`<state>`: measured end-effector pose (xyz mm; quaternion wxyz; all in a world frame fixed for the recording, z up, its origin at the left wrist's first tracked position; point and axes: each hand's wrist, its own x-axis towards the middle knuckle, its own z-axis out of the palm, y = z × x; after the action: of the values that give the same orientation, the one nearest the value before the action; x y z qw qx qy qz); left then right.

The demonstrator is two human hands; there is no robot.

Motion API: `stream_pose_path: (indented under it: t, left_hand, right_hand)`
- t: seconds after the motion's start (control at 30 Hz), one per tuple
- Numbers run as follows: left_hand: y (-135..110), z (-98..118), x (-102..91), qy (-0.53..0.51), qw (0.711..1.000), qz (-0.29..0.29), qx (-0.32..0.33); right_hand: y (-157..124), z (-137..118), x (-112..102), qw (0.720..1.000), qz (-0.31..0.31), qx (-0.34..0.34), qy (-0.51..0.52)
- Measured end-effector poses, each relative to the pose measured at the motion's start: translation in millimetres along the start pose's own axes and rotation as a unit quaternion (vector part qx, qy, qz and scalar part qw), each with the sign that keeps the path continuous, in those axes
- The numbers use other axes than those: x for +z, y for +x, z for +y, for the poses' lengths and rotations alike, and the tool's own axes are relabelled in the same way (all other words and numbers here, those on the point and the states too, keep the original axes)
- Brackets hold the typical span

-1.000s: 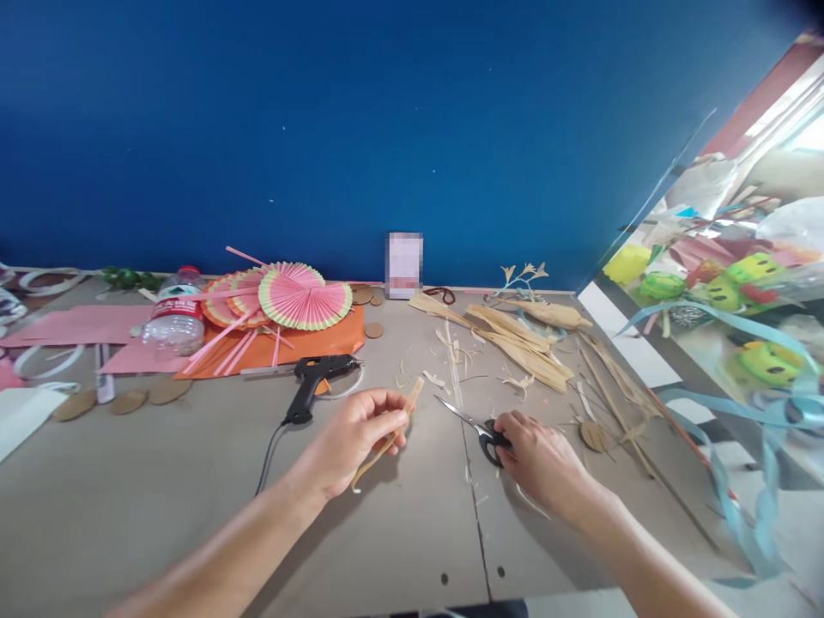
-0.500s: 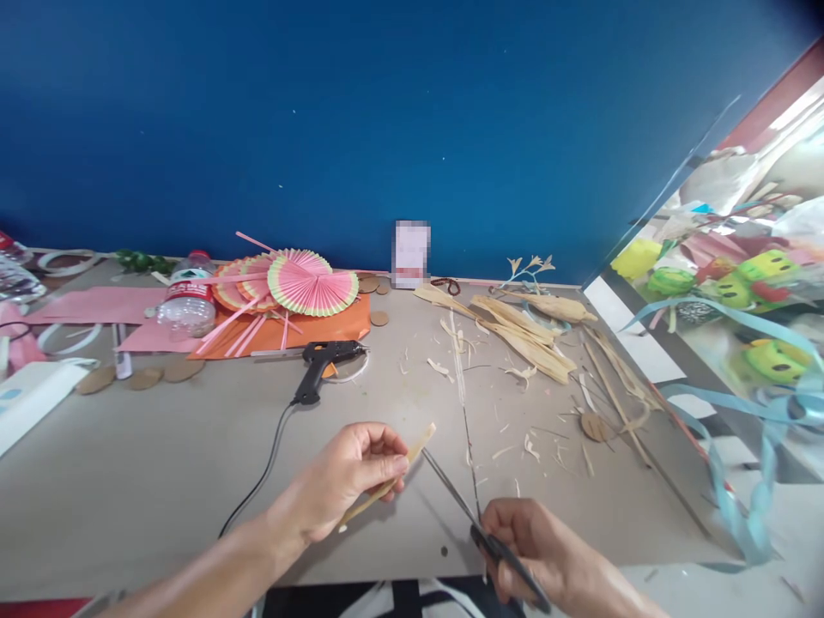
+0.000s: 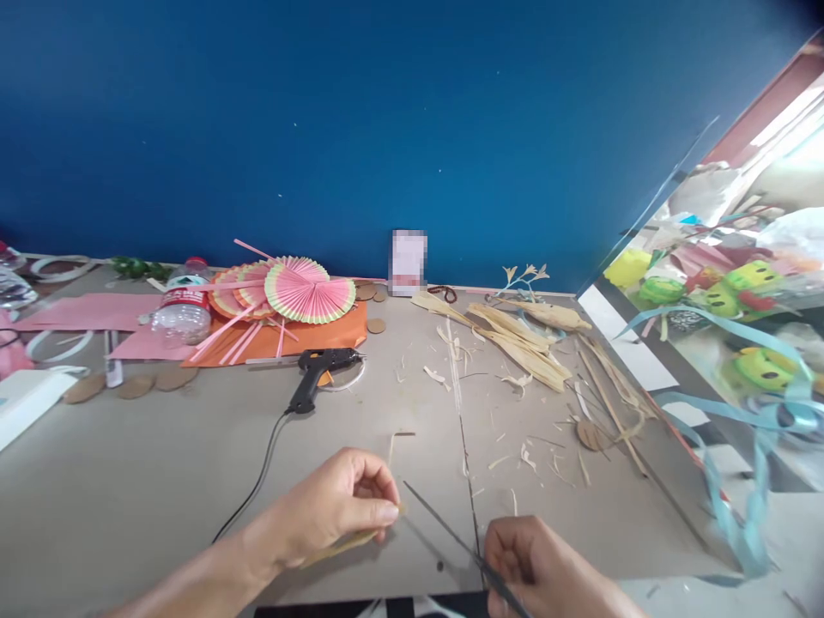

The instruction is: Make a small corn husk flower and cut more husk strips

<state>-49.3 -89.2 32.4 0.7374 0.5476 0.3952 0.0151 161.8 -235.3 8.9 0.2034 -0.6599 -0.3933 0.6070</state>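
My left hand (image 3: 351,498) is closed in a pinch on a pale yellow strip of dried husk (image 3: 341,547). The strip's long tail runs back under the palm, and only a small tip shows past the thumb. Just beyond my left fingertips is a thin bent sliver (image 3: 391,451); whether it lies on the table or is in the air I cannot tell. My right hand (image 3: 531,558) grips black-handled scissors (image 3: 444,522) near the front edge. Their blades look closed, pointing at my left fingertips without touching the strip.
On the grey table (image 3: 148,481), a black glue gun (image 3: 317,378) trails its cord. Behind it lie pink paper fans (image 3: 309,292) and a plastic bottle (image 3: 184,313). Dried husks (image 3: 524,343) and scraps lie at right, near a cardboard disc (image 3: 589,435). A blue panel (image 3: 399,129) stands behind.
The strip's end that stuck out past my left fingers is gone, and a thin sliver appears beyond them. The scissors have narrowed to a single line. Both hands sit slightly lower in view.
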Motion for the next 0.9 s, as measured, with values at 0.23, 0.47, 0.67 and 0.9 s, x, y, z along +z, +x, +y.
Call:
stream_pose_path:
  t: [0.23, 0.47, 0.67, 0.9]
  left_hand:
    - [3, 54, -36.0, -0.127, 0.957, 0.158, 0.206]
    - [55, 73, -29.3, -0.198, 0.947, 0.154, 0.2]
    - [72, 76, -27.2, -0.17, 0.943, 0.2, 0.206]
    - [80, 77, -21.4, -0.091, 0.945, 0.212, 0.234]
  right_hand:
    - [27, -30, -38, 0.944, 0.172, -0.085, -0.27]
    - [45, -54, -24, 0.875, 0.01, -0.191, -0.445]
    - [36, -45, -60, 0.864, 0.136, -0.092, -0.476]
    - [19, -27, -106, 0.815, 0.177, 0.021, -0.552]
